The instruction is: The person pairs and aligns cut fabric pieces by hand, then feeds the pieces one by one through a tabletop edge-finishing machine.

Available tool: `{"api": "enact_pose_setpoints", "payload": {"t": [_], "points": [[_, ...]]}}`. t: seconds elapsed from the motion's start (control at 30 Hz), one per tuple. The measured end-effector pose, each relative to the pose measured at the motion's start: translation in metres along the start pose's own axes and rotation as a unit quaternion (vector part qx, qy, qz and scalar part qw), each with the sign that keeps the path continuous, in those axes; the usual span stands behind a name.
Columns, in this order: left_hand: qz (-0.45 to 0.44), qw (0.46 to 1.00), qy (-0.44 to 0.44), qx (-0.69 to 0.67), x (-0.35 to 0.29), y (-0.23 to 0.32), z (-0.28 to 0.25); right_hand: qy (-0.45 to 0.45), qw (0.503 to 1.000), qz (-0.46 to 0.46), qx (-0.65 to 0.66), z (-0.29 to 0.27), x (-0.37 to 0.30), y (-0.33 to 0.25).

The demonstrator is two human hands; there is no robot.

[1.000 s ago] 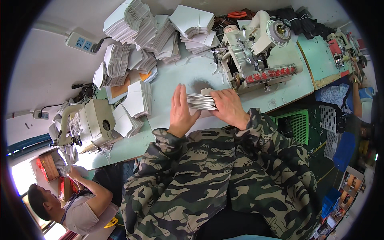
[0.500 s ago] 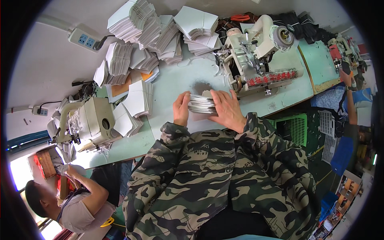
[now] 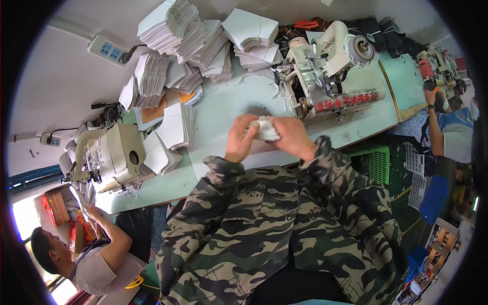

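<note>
Above the near edge of the pale green table (image 3: 218, 109), a small stack of white sheet pieces (image 3: 267, 130) is gripped between my two hands. My left hand (image 3: 241, 139) wraps its left end, the thumb resting on top. On the right end my right hand (image 3: 295, 138) is closed, its fingertips mostly hidden. The stack looks bunched or bent, with its layered edges toward me. Whether the pieces are paper or cloth I cannot tell. A dark dusty patch (image 3: 258, 110) lies on the table just beyond my hands.
A cream machine (image 3: 338, 71) with a wheel stands right of my hands. Piles of white cut pieces (image 3: 152, 73) fill the back left. Another machine (image 3: 114, 155) stands left, near a co-worker (image 3: 101, 264). A second co-worker (image 3: 452, 134) is far right. Below the table sits a green crate (image 3: 373, 163).
My hands have drawn closer together and the stack between them has turned and bunched up. The left co-worker's arms have shifted; the right co-worker has leaned further into view.
</note>
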State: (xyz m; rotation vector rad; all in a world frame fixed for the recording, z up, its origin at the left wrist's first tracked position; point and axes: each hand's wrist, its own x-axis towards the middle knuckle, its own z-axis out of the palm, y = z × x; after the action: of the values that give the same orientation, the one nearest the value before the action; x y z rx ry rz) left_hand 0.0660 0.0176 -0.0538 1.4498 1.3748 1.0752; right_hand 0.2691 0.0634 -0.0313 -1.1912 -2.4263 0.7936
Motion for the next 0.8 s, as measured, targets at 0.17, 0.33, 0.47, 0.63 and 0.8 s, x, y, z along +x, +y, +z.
{"api": "enact_pose_setpoints", "payload": {"t": [0.17, 0.33, 0.47, 0.63, 0.8], "points": [[-0.053, 0.995, -0.089, -0.004, 0.028, 0.062, -0.036, -0.172, 0.97, 0.073, 0.153, -0.088, 0.041, -0.016], [-0.232, 0.971, -0.042, 0.039, 0.004, -0.01, 0.001, -0.081, 0.975, 0.137, 0.158, -0.022, 0.003, 0.062], [-0.175, 0.959, -0.028, 0.222, 0.008, -0.026, -0.004, 0.069, 0.992, 0.087, 0.066, -0.015, -0.031, 0.051], [0.047, 0.963, -0.079, 0.252, 0.062, -0.02, 0.014, -0.086, 0.949, 0.242, 0.184, -0.017, -0.045, 0.073], [-0.111, 0.949, -0.2, 0.218, 0.067, 0.008, 0.052, -0.101, 0.971, 0.204, 0.066, -0.034, -0.045, 0.083]]}}
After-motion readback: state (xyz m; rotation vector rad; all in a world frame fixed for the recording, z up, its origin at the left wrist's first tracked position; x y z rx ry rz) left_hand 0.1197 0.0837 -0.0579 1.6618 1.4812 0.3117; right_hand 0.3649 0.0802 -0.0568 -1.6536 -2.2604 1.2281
